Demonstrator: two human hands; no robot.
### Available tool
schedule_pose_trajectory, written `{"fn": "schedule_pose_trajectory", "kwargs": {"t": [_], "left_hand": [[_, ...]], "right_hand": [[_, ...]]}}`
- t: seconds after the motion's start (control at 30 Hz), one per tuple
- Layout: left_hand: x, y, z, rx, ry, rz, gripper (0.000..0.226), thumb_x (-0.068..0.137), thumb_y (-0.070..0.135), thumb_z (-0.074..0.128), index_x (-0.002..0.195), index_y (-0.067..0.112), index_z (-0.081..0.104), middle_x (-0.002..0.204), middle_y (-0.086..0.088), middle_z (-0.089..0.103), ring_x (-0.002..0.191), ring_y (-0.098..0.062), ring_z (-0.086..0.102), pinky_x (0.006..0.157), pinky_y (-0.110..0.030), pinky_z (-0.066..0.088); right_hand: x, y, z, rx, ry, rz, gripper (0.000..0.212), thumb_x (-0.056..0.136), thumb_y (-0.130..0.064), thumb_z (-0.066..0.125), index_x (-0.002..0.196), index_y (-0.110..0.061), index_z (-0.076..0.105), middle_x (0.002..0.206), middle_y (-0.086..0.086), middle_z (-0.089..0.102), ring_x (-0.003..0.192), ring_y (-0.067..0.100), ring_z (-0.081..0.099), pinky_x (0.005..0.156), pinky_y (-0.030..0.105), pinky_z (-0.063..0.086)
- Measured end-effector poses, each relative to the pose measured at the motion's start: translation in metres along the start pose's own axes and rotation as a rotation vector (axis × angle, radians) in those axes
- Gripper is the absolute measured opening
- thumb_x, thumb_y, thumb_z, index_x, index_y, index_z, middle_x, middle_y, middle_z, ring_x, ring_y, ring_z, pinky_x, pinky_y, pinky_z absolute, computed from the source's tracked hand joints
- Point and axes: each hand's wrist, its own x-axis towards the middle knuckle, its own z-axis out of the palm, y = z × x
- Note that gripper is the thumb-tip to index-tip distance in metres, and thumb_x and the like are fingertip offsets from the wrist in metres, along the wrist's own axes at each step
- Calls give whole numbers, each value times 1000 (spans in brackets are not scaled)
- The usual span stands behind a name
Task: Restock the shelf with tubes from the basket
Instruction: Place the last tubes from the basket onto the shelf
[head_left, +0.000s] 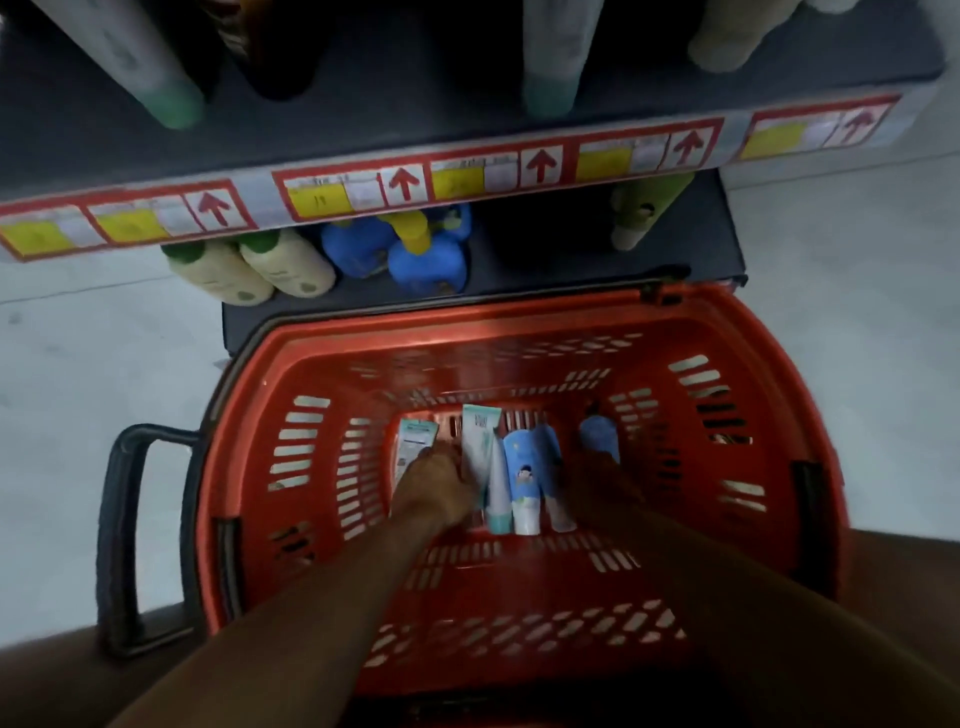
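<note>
A red plastic basket (322, 364) sits on the floor below the shelf (467, 171). Several tubes lie on its bottom. My left hand (436, 488) reaches down onto a white and teal tube (413, 439) at the left, its fingers over the tube. A second white and teal tube (483, 452) and a blue tube with a white cap (524, 478) lie in the middle. My right hand (592, 478) is low at the right, its fingers on a blue tube (597, 434). Whether either hand grips is blurred.
Tubes stand on the upper shelf, one with a green cap (176, 104). Cream bottles (280, 265) and blue bottles (426, 260) fill the lower shelf behind the basket. The basket's black handle (124, 535) sticks out to the left. Pale floor lies on both sides.
</note>
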Motion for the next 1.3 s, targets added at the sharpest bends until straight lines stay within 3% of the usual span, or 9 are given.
{"fn": "schedule_pose_trajectory", "kwargs": {"t": [0.1, 0.2, 0.33, 0.43, 0.53, 0.77, 0.9, 1.03, 1.3], "left_hand": [[9, -6, 18, -31, 21, -71, 60, 83, 47, 69, 130, 13, 56, 119, -14, 67, 112, -35, 66, 92, -44, 55], [13, -7, 32, -76, -5, -140, 70, 81, 35, 79, 139, 9, 48, 129, -17, 63, 120, -37, 62, 99, -44, 52], [19, -6, 47, -142, -3, -172, 70, 68, 40, 78, 128, 19, 50, 119, -7, 68, 110, -31, 67, 93, -44, 58], [20, -4, 50, -159, 28, -191, 56, 75, 28, 79, 124, 17, 54, 112, 0, 68, 106, -27, 67, 88, -36, 56], [21, -4, 51, -168, 51, -194, 53, 77, 27, 77, 124, 16, 56, 115, -7, 71, 107, -31, 68, 90, -40, 58], [10, -1, 40, -135, 19, -235, 57, 84, 38, 77, 132, 15, 57, 127, -12, 68, 118, -32, 65, 95, -36, 53], [-3, -1, 20, -132, 7, -249, 69, 75, 44, 83, 131, 14, 55, 129, -10, 67, 119, -30, 64, 96, -38, 54], [-22, 6, -6, -150, 65, -219, 70, 74, 43, 87, 126, 11, 54, 125, -11, 68, 115, -30, 66, 88, -33, 54], [-72, 22, -39, -252, 208, -73, 81, 51, 50, 84, 121, 17, 60, 111, -2, 74, 96, -22, 72, 76, -34, 59]], "right_hand": [[13, 8, 22, 6, -59, 29, 56, 102, -32, 53, 154, -17, 39, 146, 14, 53, 130, 36, 55, 102, 42, 46], [19, 5, 34, -32, -118, 47, 42, 100, -34, 56, 134, -9, 58, 135, 11, 62, 125, 29, 60, 99, 35, 49], [23, 1, 34, -50, -96, 41, 28, 95, -29, 59, 116, -10, 63, 114, 10, 66, 108, 32, 65, 82, 35, 52], [24, 2, 36, -64, -71, 25, 35, 93, -30, 62, 120, -9, 64, 121, 8, 67, 112, 29, 65, 86, 34, 51], [22, 4, 35, -35, -24, -18, 41, 91, -37, 63, 127, -17, 64, 129, 5, 65, 119, 25, 63, 91, 34, 53], [13, 7, 20, 42, -49, 9, 46, 95, -45, 65, 130, -14, 63, 132, 6, 65, 122, 24, 61, 92, 30, 49], [1, 0, 4, 154, -8, 50, 55, 96, -42, 65, 140, -12, 51, 139, 9, 58, 126, 30, 58, 103, 41, 49], [-16, -8, -14, 200, 58, 45, 49, 93, -36, 67, 134, -13, 54, 133, 10, 60, 108, 24, 62, 90, 32, 51], [-71, -24, -53, 111, 96, -151, 63, 83, -47, 77, 125, -4, 57, 123, 10, 62, 119, 28, 61, 99, 37, 47]]}}
